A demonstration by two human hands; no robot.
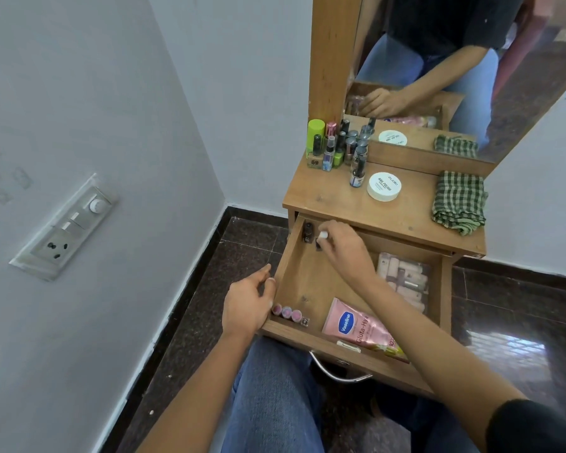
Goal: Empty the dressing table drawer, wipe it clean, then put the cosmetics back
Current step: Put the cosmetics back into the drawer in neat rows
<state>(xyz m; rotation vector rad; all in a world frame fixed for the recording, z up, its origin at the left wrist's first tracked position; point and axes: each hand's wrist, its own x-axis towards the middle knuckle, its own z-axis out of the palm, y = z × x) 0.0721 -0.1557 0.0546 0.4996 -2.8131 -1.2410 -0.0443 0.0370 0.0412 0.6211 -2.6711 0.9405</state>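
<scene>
Tabletop (334,199) loaded w/ bottles (340,148) | drawer (446,289) part emptied; tube (356,325), pouch (406,279) left | bottle (322,236) pinched by R hand (343,246) | L hand (247,304) slack, empty | wipe undone

Matt wood drawer (445,289), cloth (459,202)

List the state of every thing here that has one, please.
drawer: pulled open
small bottle: pinched at its cap by right hand
left hand: relaxed, at drawer's left wall
tube: lying flat in drawer
cloth: folded, on tabletop
white jar: lid on

Wall switch panel (64,227), dark tiled floor (242,243)
</scene>
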